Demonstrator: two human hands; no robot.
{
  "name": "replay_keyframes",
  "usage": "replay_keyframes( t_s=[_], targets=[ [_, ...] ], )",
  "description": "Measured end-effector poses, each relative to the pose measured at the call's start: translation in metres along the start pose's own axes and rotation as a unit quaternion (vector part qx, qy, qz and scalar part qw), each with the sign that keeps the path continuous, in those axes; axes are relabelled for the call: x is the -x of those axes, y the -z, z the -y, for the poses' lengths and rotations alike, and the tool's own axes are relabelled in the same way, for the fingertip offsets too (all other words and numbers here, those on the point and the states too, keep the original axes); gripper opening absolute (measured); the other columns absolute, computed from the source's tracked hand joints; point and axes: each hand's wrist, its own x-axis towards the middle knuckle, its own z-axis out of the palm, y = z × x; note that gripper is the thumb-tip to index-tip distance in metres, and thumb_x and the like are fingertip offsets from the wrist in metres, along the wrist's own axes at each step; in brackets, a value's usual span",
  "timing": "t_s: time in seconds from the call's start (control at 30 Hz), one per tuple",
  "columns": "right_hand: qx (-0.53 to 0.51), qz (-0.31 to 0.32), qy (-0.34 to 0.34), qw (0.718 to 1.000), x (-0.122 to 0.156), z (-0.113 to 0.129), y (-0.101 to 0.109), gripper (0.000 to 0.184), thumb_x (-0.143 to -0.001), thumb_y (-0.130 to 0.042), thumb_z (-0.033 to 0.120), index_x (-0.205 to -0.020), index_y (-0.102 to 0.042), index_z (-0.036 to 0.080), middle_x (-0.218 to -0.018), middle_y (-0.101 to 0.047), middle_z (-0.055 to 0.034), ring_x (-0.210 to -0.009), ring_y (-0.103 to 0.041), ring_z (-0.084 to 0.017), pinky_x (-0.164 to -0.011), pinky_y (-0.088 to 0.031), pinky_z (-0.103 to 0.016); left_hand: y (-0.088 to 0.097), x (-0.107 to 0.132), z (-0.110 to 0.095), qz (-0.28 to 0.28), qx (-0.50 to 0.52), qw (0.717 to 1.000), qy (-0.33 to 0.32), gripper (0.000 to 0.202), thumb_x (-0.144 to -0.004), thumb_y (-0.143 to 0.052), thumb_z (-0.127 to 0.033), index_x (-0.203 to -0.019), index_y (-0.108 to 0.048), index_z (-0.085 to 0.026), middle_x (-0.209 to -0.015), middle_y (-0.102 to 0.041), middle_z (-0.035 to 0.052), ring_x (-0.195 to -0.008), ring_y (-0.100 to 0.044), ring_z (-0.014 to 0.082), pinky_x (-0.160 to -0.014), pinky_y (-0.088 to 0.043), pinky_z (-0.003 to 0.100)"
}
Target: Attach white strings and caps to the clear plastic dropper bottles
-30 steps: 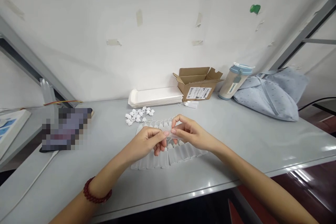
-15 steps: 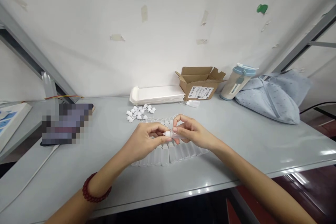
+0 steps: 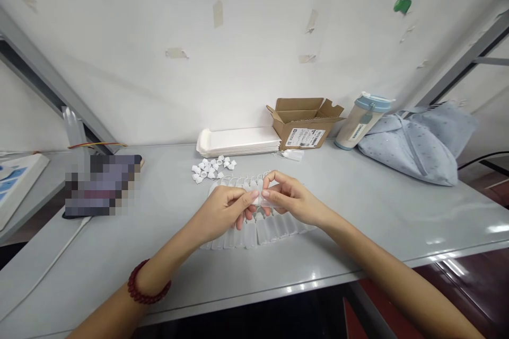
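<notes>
A small translucent plastic bottle (image 3: 265, 200) lies crosswise between the two hands, lifted just above the middle of the grey table (image 3: 377, 206). The left hand (image 3: 222, 214) pinches its left end between thumb and forefinger, the other fingers curled under; whether a cap sits under those fingertips cannot be told. The right hand (image 3: 292, 201) grips the bottle's body with thumb and fingers closed round it, so both hands are shut on the one piece and their fingertips nearly meet. A red bead bracelet (image 3: 148, 288) circles the left wrist at the near edge.

Directly beneath the hands, a row of like bottles (image 3: 258, 230) lies side by side on the table, running left to right, partly hidden by the fingers. Just beyond it, to the far left, a loose heap of small white caps (image 3: 210, 168) is scattered. Farther back a stack of white trays (image 3: 238, 142) lies against the wall (image 3: 159, 37), and just right of it stands an open cardboard box (image 3: 304, 124) with a printed label. A single small bottle (image 3: 292, 154) lies in front of the box.

Right of the box stands a tumbler (image 3: 361, 121) with a pale blue lid, touching a light blue cloth bag (image 3: 417, 143) slumped at the far right. At the left side lies a blurred patch (image 3: 99, 185), with a white cable (image 3: 47, 270) trailing from it towards the near left.
</notes>
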Motion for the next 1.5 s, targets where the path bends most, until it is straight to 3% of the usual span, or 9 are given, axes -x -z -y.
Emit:
replay_keyframes(
  t_s=[0.13,0.27,0.5,0.7,0.8,0.93,1.07,1.3,1.5],
  targets=[
    [0.01,-0.007,0.003,1.0,-0.001,-0.001,0.001,0.024,-0.089,-0.054,0.042,-0.087,-0.044,0.021,-0.061,-0.06,0.0029,-0.055,-0.051,-0.009,-0.046,-0.027,-0.018,0.0,0.001,0.001,-0.03,0.009,0.998,-0.052,0.021,-0.083,-0.061,-0.038,-0.083,-0.069,-0.019,-0.074,-0.067,0.0014,-0.064,-0.059,0.0137,-0.058,-0.048,0.023],
    [0.015,-0.012,0.008,1.0,-0.002,-0.001,0.003,0.025,-0.089,-0.054,0.043,-0.088,-0.044,0.021,-0.061,-0.061,0.0028,-0.051,-0.047,-0.008,-0.045,-0.026,-0.018,0.002,0.001,-0.001,-0.035,-0.002,0.998,-0.056,0.021,-0.082,-0.061,-0.037,-0.089,-0.07,-0.019,-0.088,-0.069,0.0036,-0.074,-0.061,0.016,-0.06,-0.05,0.023],
    [0.038,-0.054,0.035,0.997,-0.001,-0.005,0.0,0.027,-0.088,-0.054,0.046,-0.09,-0.046,0.021,-0.064,-0.054,0.0041,-0.055,-0.049,-0.008,-0.048,-0.032,-0.019,0.002,0.001,-0.003,-0.012,0.003,1.0,0.008,0.038,-0.087,-0.053,-0.046,-0.066,-0.064,-0.016,-0.057,-0.06,-0.0005,-0.053,-0.055,0.0103,-0.051,-0.043,0.02],
    [0.178,-0.179,0.107,0.962,-0.003,-0.01,-0.001,0.025,-0.079,-0.065,0.038,-0.094,-0.061,0.018,-0.089,-0.061,-0.005,-0.074,-0.055,-0.014,-0.056,-0.045,-0.023,0.005,-0.005,0.005,-0.057,0.104,0.992,0.046,0.04,-0.085,-0.054,-0.051,-0.07,-0.064,-0.014,-0.063,-0.061,0.001,-0.051,-0.056,0.011,-0.051,-0.045,0.024],
    [0.178,-0.197,0.106,0.958,-0.003,-0.012,-0.001,0.024,-0.079,-0.065,0.036,-0.093,-0.065,0.016,-0.075,-0.061,-0.0027,-0.06,-0.053,-0.012,-0.05,-0.044,-0.024,0.006,-0.005,0.006,-0.052,0.077,0.995,0.027,0.037,-0.085,-0.056,-0.047,-0.069,-0.065,-0.015,-0.059,-0.06,0.0007,-0.054,-0.056,0.0117,-0.054,-0.046,0.025],
    [0.101,-0.18,0.064,0.976,-0.003,-0.01,-0.001,0.027,-0.079,-0.063,0.038,-0.088,-0.066,0.013,-0.053,-0.05,0.0039,-0.043,-0.044,-0.008,-0.042,-0.038,-0.022,0.001,-0.003,0.007,-0.094,0.003,0.995,-0.037,0.022,-0.083,-0.059,-0.036,-0.076,-0.068,-0.016,-0.065,-0.066,0.0014,-0.062,-0.061,0.0141,-0.06,-0.049,0.025],
    [0.056,-0.159,0.051,0.984,-0.004,-0.006,-0.001,0.029,-0.079,-0.063,0.042,-0.082,-0.066,0.013,-0.061,-0.058,0.0006,-0.042,-0.043,-0.006,-0.041,-0.036,-0.022,-0.001,-0.002,0.01,-0.13,-0.003,0.987,-0.091,0.015,-0.08,-0.063,-0.029,-0.088,-0.069,-0.018,-0.084,-0.07,0.0024,-0.075,-0.065,0.0161,-0.07,-0.053,0.026],
    [0.088,-0.159,0.053,0.982,-0.004,-0.006,-0.003,0.03,-0.079,-0.064,0.042,-0.087,-0.066,0.014,-0.053,-0.05,0.004,-0.045,-0.044,-0.008,-0.047,-0.039,-0.023,0.001,-0.002,0.004,-0.058,-0.005,0.998,-0.015,0.04,-0.089,-0.049,-0.045,-0.065,-0.061,-0.016,-0.056,-0.06,-0.0003,-0.053,-0.057,0.0116,-0.053,-0.045,0.022],
    [0.113,-0.139,0.041,0.983,-0.004,-0.005,0.0,0.032,-0.085,-0.054,0.044,-0.079,-0.063,0.014,-0.058,-0.049,0.0028,-0.045,-0.035,-0.006,-0.045,-0.032,-0.022,-0.001,-0.001,0.005,-0.065,-0.025,0.997,-0.031,0.036,-0.088,-0.052,-0.041,-0.062,-0.059,-0.016,-0.056,-0.06,-0.0009,-0.056,-0.056,0.0114,-0.054,-0.04,0.021]
  ],
)
